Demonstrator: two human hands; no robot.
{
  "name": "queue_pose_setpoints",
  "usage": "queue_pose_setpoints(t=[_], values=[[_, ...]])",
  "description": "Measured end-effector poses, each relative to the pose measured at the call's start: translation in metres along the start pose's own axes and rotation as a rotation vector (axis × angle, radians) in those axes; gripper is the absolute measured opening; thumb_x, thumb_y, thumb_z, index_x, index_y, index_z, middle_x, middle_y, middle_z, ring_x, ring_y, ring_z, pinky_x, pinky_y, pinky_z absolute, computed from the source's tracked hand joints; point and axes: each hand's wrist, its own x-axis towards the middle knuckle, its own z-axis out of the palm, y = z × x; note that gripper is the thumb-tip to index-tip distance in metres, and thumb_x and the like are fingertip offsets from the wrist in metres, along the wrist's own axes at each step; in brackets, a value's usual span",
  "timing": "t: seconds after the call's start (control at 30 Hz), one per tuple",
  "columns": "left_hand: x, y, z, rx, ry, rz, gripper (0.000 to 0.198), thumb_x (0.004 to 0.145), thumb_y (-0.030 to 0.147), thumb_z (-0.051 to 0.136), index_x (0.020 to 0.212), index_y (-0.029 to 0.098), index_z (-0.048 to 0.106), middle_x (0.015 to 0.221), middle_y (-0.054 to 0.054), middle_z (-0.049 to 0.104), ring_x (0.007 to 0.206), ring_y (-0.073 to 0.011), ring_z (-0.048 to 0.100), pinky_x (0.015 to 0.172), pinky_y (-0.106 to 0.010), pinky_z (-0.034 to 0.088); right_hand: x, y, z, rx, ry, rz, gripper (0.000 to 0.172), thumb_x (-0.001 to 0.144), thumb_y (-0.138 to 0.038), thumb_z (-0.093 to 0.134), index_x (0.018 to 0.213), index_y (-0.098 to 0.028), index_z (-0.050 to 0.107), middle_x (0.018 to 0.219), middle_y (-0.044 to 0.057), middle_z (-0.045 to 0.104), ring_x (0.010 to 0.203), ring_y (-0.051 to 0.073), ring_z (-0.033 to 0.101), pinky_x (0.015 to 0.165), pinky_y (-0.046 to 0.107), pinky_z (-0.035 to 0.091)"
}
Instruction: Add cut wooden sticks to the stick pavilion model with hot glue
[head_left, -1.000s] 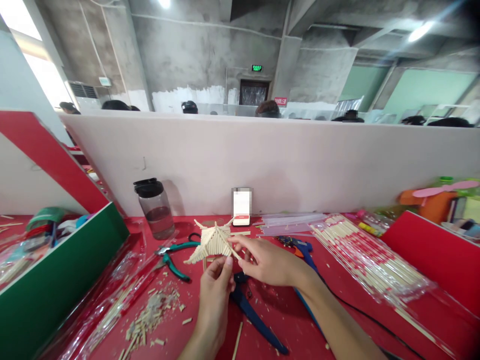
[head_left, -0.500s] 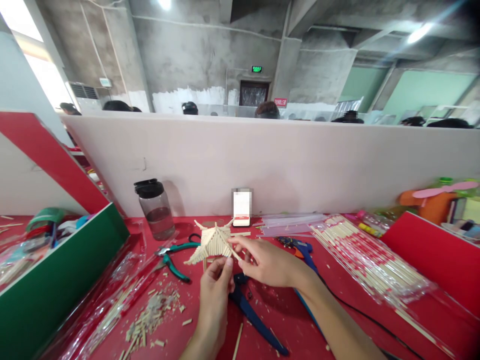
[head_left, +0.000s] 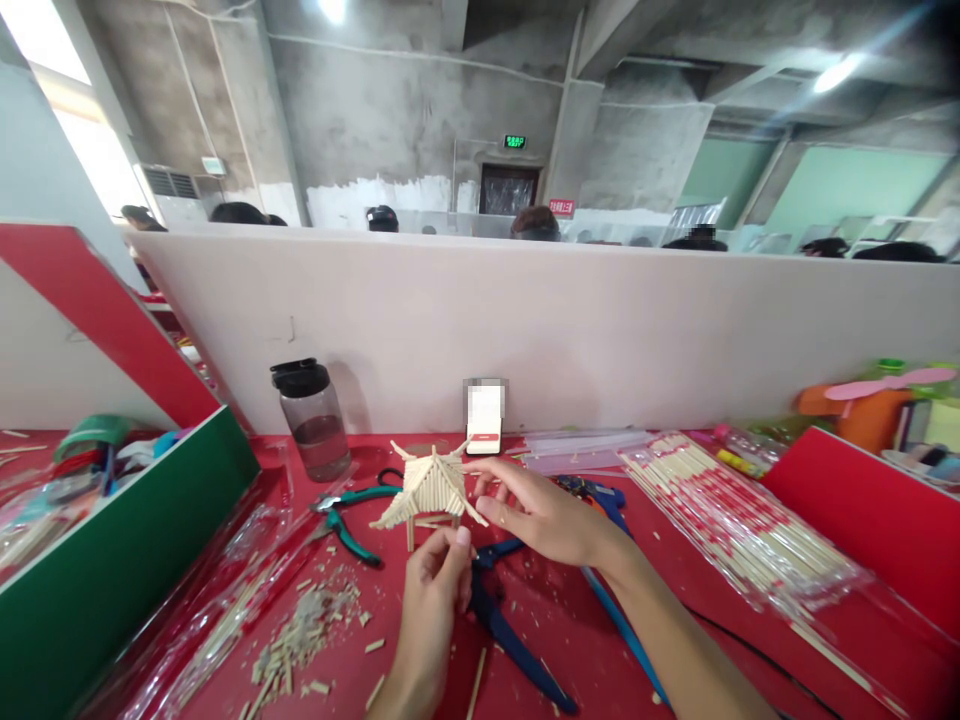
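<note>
A small pavilion model made of pale wooden sticks, with a ribbed roof and upturned corners, stands upright above the middle of the table. My left hand is closed at its lower front, thumb and fingers pinched at a leg; the fingers partly hide the grip. To the right of the roof, my right hand has its fingers apart, holding nothing I can see, with the fingertips close to the roof's right side. Blue-handled pliers lie beneath and between my hands. Teal-handled pliers rest to the model's left.
Stick offcuts are scattered at front left. A water bottle and a lit phone stand by the white partition. A blue glue gun and bagged sticks lie right. Green and red boards flank the table.
My right hand has drawn slightly right, off the roof's right corner, and its fingers have opened. My left hand has shifted slightly down, and the model's lower part shows more.
</note>
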Motion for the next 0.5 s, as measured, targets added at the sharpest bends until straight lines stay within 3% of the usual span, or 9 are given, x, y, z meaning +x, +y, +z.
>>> queue_pose_setpoints(t=[0.13,0.33,0.5], values=[[-0.014,0.014,0.004,0.085,-0.163,0.017,0.052,0.079,0.064,0.070,0.061,0.017,0.057,0.049,0.008,0.033,0.045,-0.0067,0.025,0.045,-0.022,0.018,0.001,-0.004,0.002,-0.015,0.100,-0.102,0.039,0.099,-0.042,0.055,0.134,-0.026,0.051,0.110,0.006,0.065,0.087,0.018,0.060,0.080,0.034,0.052],[-0.020,0.040,0.010,0.164,-0.120,0.146,0.039,0.081,0.056,0.072,0.074,0.019,0.063,0.057,0.006,0.041,0.050,-0.0080,0.031,0.048,-0.021,0.026,-0.001,-0.015,0.008,-0.162,0.207,-0.228,0.029,0.094,-0.030,0.059,0.122,-0.026,0.053,0.102,0.003,0.065,0.084,0.018,0.059,0.077,0.032,0.048],[-0.018,0.049,0.013,0.179,-0.125,0.143,0.035,0.082,0.049,0.073,0.071,0.018,0.064,0.059,0.004,0.046,0.050,-0.0079,0.032,0.047,-0.021,0.027,-0.002,-0.020,0.010,-0.250,0.220,-0.298,0.023,0.096,-0.030,0.055,0.118,-0.025,0.053,0.102,0.005,0.066,0.085,0.019,0.060,0.077,0.033,0.047]])
